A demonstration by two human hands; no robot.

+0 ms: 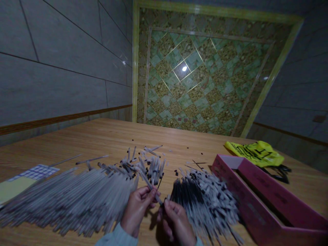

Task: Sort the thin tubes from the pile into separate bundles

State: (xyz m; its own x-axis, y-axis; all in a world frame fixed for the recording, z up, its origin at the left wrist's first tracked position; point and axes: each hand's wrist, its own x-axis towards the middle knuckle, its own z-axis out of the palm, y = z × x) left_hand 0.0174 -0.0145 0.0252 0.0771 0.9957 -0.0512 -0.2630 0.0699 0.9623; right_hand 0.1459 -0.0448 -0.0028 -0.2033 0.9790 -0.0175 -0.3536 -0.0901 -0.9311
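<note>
One slim translucent tube (146, 179) sits between the two hands, slanting from its far end, beyond the left knuckles, down toward the right thumb. The left hand (137, 208) has a narrow grip, thumb and fingers pinching the tube partway along, so a good length sticks out past it. The right hand (178, 218) also has a narrow grip, closed on the near end, where something dark shows; the fingers partly hide that contact. Two main heaps flank the hands on the wooden bench (102, 133): a broad spread of pale tubes (77, 201) to the left, and to the right a heap of dark-topped sticks (188, 193) alongside short whitish pieces (217, 194), all too many to count. A smaller cluster of dark-ended tubes (155, 169) lies just beyond the left hand. Three dark specks (187, 148) are scattered farther back. There is one open pink box (256, 212) beside the right heap, one yellow bag (258, 153) behind it, and one blue-gridded sheet (36, 172) at far left.
</note>
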